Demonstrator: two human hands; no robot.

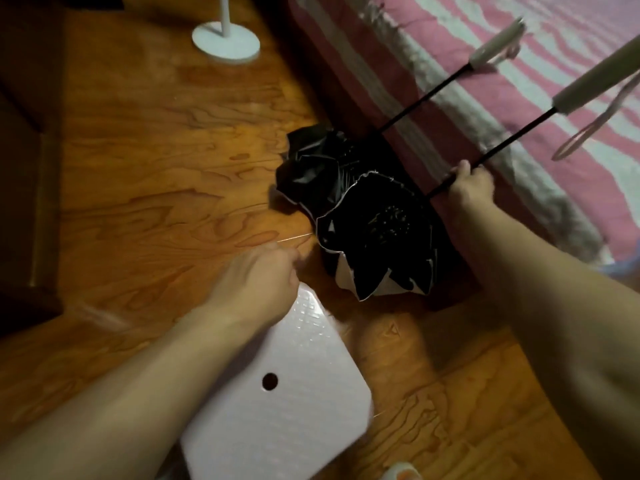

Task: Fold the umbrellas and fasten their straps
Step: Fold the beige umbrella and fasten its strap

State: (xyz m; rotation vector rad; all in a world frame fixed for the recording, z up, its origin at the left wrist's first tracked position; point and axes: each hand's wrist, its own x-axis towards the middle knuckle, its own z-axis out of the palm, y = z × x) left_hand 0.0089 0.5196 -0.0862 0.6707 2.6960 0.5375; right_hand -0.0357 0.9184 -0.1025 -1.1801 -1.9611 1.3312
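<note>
Judging progress as early — both umbrellas [377, 223] sit half-collapsed on the floor [156, 168] against the bed [519, 64], shafts out, no strap fastened. My right hand [471, 185] grips the nearer shaft [502, 147]; left hand [256, 282] is clenched near the canopy edge — can't tell what it holds.

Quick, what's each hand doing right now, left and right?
Left hand: fingers curled, apparently pinching a thin pale strand; hard to confirm.
Right hand: grips the nearer black umbrella's thin black shaft.
</note>
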